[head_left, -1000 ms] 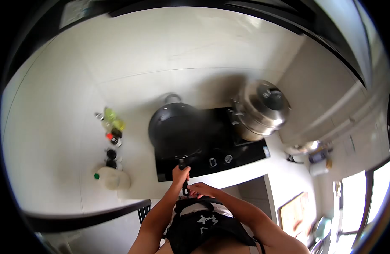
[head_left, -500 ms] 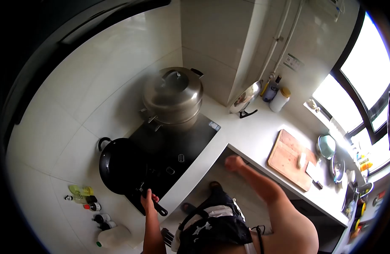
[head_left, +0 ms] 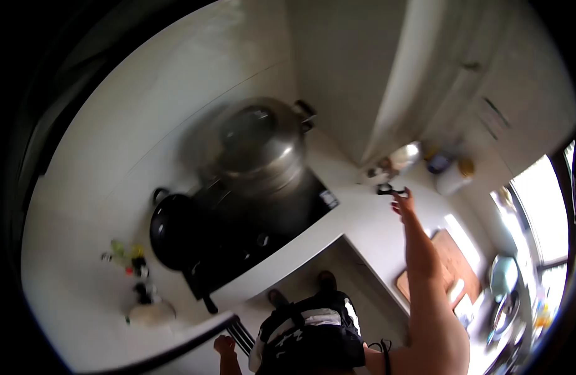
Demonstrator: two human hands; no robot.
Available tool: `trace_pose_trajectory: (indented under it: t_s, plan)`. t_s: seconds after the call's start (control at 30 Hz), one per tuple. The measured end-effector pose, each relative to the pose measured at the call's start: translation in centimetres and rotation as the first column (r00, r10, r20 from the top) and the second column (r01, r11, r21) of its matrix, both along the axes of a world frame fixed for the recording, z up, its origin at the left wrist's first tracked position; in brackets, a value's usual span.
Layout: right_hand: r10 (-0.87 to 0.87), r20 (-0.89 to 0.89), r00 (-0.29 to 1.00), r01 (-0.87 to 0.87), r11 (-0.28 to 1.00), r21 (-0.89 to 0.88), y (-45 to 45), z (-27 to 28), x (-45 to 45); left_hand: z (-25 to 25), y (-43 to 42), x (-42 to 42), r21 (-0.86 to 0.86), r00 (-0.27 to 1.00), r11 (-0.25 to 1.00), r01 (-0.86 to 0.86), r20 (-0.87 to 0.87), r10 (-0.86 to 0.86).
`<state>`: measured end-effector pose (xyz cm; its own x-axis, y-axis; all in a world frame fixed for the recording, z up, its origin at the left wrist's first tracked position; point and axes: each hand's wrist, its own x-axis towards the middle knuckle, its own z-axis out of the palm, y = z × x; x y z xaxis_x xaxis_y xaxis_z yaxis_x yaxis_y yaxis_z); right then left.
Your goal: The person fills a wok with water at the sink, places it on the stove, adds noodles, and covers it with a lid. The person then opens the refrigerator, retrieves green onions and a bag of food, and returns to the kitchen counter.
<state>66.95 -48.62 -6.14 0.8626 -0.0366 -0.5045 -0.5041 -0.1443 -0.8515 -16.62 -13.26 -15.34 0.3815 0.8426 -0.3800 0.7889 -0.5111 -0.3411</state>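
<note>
My right hand (head_left: 403,204) stretches over the white counter, fingers apart, at the black handle (head_left: 392,189) of a shiny metal lid (head_left: 400,159) that leans upright against the wall. The fingertips meet the handle's near end; blur hides whether they press on it. My left hand (head_left: 224,344) is low in front of the stove, fingers curled, with nothing visible in it. Up from it, a black wok (head_left: 181,234) rests on the black cooktop (head_left: 238,250), its long handle (head_left: 209,304) pointing towards me. A large lidded steel steamer pot (head_left: 260,147) stands on the far burner.
On the right counter lie a wooden cutting board (head_left: 458,256), a pale piece of food (head_left: 455,290) and a cleaver (head_left: 465,310). Beyond them is a light green bowl (head_left: 504,275). A white jar (head_left: 454,178) stands by the lid. Several bottles (head_left: 130,256) line the left side.
My left hand has let go of the wok handle and drawn back towards me. My right hand has moved up and across the counter to the lid's handle. The view has turned.
</note>
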Motion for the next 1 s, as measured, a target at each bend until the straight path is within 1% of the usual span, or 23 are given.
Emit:
trace_pose_trajectory:
  t_s: [0.03, 0.1, 0.13, 0.17, 0.2, 0.23, 0.27, 0.3, 0.33, 0.37, 0.4, 0.43, 0.5, 0.53, 0.57, 0.63, 0.7, 0.77, 0.83, 0.9, 0.93, 0.97, 1.0]
  plan:
    - [0.035, -0.003, 0.999, -0.035, 0.999, 0.034, -0.2, -0.6, 0.8, 2.8, -3.2, 0.4, -0.061, 0.982, 0.981, 0.186, 0.026, -0.185]
    - [0.053, -0.015, 0.998, -0.052, 0.998, 0.045, -0.6, -2.1, 2.0, 2.9, -7.3, -0.6, -0.264, 0.987, 0.952, 0.158, 0.003, -0.163]
    - [0.091, 0.013, 0.996, -0.091, 0.995, 0.034, -0.4, -2.1, 2.3, 1.6, -9.3, -1.1, -0.5, 0.757, 0.799, -0.332, 0.365, 0.543]
    - [0.106, 0.07, 0.992, -0.108, 0.994, 0.027, -0.4, -2.1, 2.1, 0.6, -11.5, -1.9, -0.805, 0.023, 0.381, -0.454, 0.417, 0.908]
    - [0.104, 0.114, 0.988, -0.109, 0.993, 0.046, -0.4, -2.9, 2.1, 6.3, -12.6, 1.8, -0.484, 0.611, 0.798, -0.359, 0.524, 0.593]
    - [0.086, 0.161, 0.983, -0.098, 0.993, 0.066, -0.6, -3.1, 2.0, 5.3, -12.7, 1.1, -0.16, 0.941, 0.987, 0.019, 0.336, 0.037]
    - [0.113, 0.169, 0.979, -0.125, 0.99, 0.065, -0.9, -3.6, 1.5, 4.3, -13.1, 0.6, -0.143, 0.933, 0.988, 0.051, 0.36, 0.004]
    - [0.078, 0.197, 0.977, -0.094, 0.993, 0.074, -1.0, -3.6, 0.9, 4.1, -13.0, 0.9, -0.126, 0.923, 0.988, 0.09, 0.383, -0.036]
    - [0.039, 0.224, 0.974, -0.059, 0.995, 0.084, -0.9, -3.3, 0.2, 3.4, -12.7, 1.3, -0.332, 0.73, 0.934, -0.132, 0.604, 0.318]
    - [0.036, 0.248, 0.968, -0.052, 0.997, 0.06, -0.8, -2.7, -1.0, 2.7, -12.6, 1.3, -0.569, 0.394, 0.783, -0.251, 0.679, 0.62]
    - [0.03, 0.267, 0.963, -0.052, 0.996, 0.074, -0.9, -2.4, -2.2, 3.8, -11.5, 3.4, -0.871, -0.211, 0.221, -0.439, 0.339, 0.917]
    - [0.02, 0.287, 0.958, -0.047, 0.995, 0.089, -1.1, -2.2, -3.4, 1.9, -10.8, 2.6, -0.737, 0.193, 0.529, -0.42, 0.498, 0.846]
    - [0.05, 0.308, 0.95, -0.087, 0.99, 0.108, -1.4, -0.9, -6.6, 4.2, -9.6, 5.5, -0.808, -0.143, 0.346, -0.477, 0.46, 0.876]
    - [0.063, 0.312, 0.948, -0.103, 0.989, 0.111, -1.5, -0.2, -8.3, 3.1, -8.6, 5.1, -0.844, -0.167, 0.343, -0.412, 0.44, 0.882]
    - [0.095, 0.332, 0.938, -0.139, 0.984, 0.113, -1.3, 1.0, -10.3, 4.4, -7.8, 6.2, -0.832, -0.147, 0.338, -0.439, 0.438, 0.887]
    - [0.164, 0.359, 0.919, -0.218, 0.969, 0.115, -0.8, 3.4, -14.6, 3.0, -6.1, 5.5, -0.859, -0.144, 0.32, -0.399, 0.403, 0.904]
    - [0.273, 0.463, 0.843, -0.364, 0.924, 0.119, -0.1, 4.6, -18.4, 3.3, -5.2, 5.3, -0.862, -0.144, 0.328, -0.386, 0.407, 0.902]
    - [0.355, 0.449, 0.82, -0.422, 0.905, 0.054, 2.2, 7.1, -23.2, 2.7, -4.2, 4.4, -0.883, -0.161, 0.289, -0.371, 0.368, 0.916]
    - [0.417, 0.396, 0.818, -0.492, 0.864, 0.107, 4.8, 9.2, -27.7, 1.7, -3.3, 3.0, -0.927, -0.255, 0.218, -0.305, 0.3, 0.919]
    - [0.48, 0.375, 0.793, -0.567, 0.807, 0.166, 7.8, 10.2, -31.5, 0.8, -2.5, 2.0, -0.935, -0.286, 0.192, -0.297, 0.279, 0.917]
    - [0.531, 0.335, 0.778, -0.591, 0.799, 0.108, 9.8, 11.9, -33.6, 1.4, -1.9, 2.2, -0.932, -0.284, 0.233, -0.276, 0.311, 0.907]
    - [0.624, 0.294, 0.725, -0.653, 0.758, 0.001, 11.5, 13.6, -35.3, 1.9, -1.0, 2.7, -0.926, -0.282, 0.277, -0.255, 0.345, 0.895]
    - [0.657, 0.277, 0.701, -0.684, 0.729, 0.001, 13.5, 15.1, -37.1, 4.5, -0.2, 4.0, -0.929, -0.291, 0.294, -0.224, 0.352, 0.89]
